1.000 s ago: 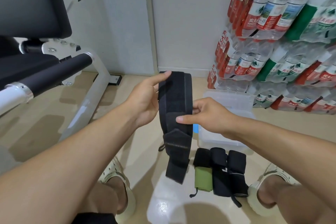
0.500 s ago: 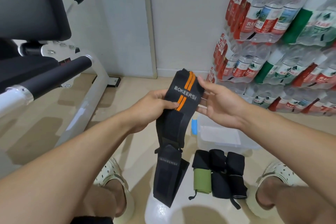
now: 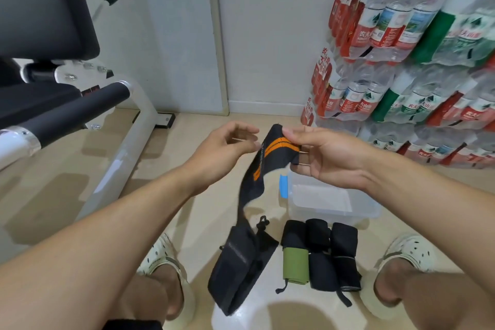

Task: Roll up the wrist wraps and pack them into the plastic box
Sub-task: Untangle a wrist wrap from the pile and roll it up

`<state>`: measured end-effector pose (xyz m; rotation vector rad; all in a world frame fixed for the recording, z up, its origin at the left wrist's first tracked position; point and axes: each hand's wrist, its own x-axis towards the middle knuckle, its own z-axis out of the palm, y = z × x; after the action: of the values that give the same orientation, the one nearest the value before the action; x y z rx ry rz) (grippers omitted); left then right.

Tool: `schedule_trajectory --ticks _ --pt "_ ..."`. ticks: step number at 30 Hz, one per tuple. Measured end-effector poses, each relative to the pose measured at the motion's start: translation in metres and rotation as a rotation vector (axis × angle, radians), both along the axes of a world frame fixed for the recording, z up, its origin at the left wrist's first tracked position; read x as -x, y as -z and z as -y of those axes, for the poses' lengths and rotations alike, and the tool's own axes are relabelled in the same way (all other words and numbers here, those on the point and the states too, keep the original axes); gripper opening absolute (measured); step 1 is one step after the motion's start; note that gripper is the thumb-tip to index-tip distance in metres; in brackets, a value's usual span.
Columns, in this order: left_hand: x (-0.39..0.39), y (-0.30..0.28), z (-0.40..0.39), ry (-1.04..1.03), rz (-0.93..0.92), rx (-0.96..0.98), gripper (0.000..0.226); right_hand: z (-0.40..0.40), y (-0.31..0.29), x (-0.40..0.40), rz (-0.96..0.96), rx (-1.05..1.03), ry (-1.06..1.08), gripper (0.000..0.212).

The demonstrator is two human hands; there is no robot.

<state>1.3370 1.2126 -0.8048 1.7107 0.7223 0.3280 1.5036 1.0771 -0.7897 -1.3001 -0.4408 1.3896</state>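
Head view: beige floor (image 3: 67, 195), pale wall, gym bench (image 3: 48, 35) at left, stacked water bottle packs (image 3: 417, 61) at right.
Black wrist wrap with orange stripes (image 3: 257, 182) held up over the floor, top end pinched by right hand (image 3: 329, 153), rest hanging twisted to a folded lower end near the floor between two pale clogs (image 3: 407, 257). Left hand (image 3: 225, 147) just beside the wrap's upper edge, fingers loosely curled, contact blurred, grip cannot be told. Clear plastic box (image 3: 334, 211) on floor below right hand, blue latch on its left side. Three rolled wraps (image 3: 318, 254), one part green, lying side by side just in front of the box.
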Motion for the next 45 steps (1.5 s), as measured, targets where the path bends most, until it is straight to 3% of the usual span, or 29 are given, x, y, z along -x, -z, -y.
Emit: schedule_trajectory --ticks 4,10,12,16,20,25,30,36,41,45 --pt "-0.001 -0.006 0.01 0.087 0.161 0.002 0.042 0.0 0.002 0.006 -0.151 -0.077 0.153 0.025" --pt "-0.008 -0.002 0.02 0.077 0.272 -0.021 0.036 0.001 -0.001 0.01 -0.203 -0.221 0.241 0.048" --pt "-0.009 -0.003 0.019 0.082 0.284 0.027 0.033 0.001 -0.004 0.01 -0.022 -0.22 0.256 0.048" --pt "-0.01 -0.006 0.017 0.096 0.298 0.106 0.027 0.003 -0.003 0.002 0.66 -0.166 0.227 0.061" --pt "-0.008 -0.012 0.019 0.08 0.313 0.165 0.02 0.006 -0.001 0.002 0.893 -0.271 0.161 0.031" --pt "-0.007 -0.017 0.023 0.06 0.268 0.213 0.014 0.006 -0.002 0.005 0.834 -0.359 0.154 0.023" --pt "-0.008 -0.019 0.027 0.06 0.189 0.277 0.049 0.007 0.001 0.008 0.922 -0.427 0.231 0.025" --pt "-0.012 -0.019 0.031 0.035 0.211 0.405 0.031 0.005 0.009 0.005 1.162 -0.559 0.294 0.024" --pt "-0.008 -0.014 0.022 0.056 0.268 0.364 0.026 0.007 0.007 -0.001 1.071 -0.453 0.158 0.025" --pt "-0.007 -0.011 0.019 0.071 0.293 0.314 0.031 0.008 0.003 -0.005 0.941 -0.358 0.056 0.045"
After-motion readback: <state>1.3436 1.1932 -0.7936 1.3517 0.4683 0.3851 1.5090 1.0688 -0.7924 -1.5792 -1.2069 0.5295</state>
